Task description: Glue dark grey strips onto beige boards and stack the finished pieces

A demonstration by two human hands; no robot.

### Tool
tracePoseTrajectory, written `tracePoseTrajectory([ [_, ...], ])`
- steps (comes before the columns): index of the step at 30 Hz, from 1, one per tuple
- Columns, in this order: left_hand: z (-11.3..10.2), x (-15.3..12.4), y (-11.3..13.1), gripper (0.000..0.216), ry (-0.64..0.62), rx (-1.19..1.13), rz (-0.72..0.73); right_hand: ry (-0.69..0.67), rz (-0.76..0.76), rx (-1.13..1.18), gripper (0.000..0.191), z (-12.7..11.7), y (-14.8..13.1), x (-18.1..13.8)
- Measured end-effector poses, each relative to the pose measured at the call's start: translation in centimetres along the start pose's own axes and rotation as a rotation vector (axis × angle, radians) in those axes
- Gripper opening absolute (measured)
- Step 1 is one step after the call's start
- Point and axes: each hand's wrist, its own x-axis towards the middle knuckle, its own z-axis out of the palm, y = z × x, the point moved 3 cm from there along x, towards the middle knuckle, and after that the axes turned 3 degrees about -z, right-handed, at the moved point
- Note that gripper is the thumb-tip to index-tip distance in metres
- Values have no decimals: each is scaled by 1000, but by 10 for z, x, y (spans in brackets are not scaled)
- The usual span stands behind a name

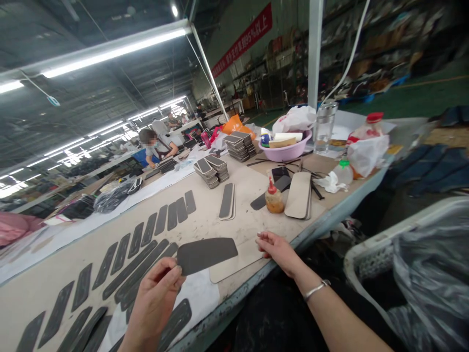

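Note:
My left hand [157,298] is closed in a pinch on one end of a flat dark grey strip [207,254], held a little above the table. My right hand [274,247] rests at the table's near edge with its fingers curled on a beige flat piece [234,266] lying under the held strip. Rows of similar dark strips [146,234] lie flat across the beige work surface [212,215] to the left.
A glue bottle with a red tip [274,196], a beige pad stack [298,194] and stacks of pieces [212,171] stand further back. A pink basin [286,149], glass jar [324,127] and bagged bottle [366,142] sit at the far right. Another person [157,146] works farther down the table. A plastic-lined crate [421,264] is on my right.

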Motion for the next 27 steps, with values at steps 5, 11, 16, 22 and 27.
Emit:
tracePoseTrajectory([
  [5, 4, -11, 13, 31, 11, -18, -46, -76, 40, 4, 33, 9, 3, -3],
  [11, 1, -16, 12, 31, 34, -45, -54, -115, 42, 70, 32, 15, 2, -6],
  [16, -2, -13, 0, 29, 39, -67, -62, -111, 44, 144, 37, 4, -3, -6],
  [22, -5, -14, -9, 27, 10, -83, -84, -129, 58, 189, 43, 8, -7, -6],
  [27, -9, -13, -14, 28, 59, -53, -64, -68, 31, 117, 42, 2, -9, -2],
])
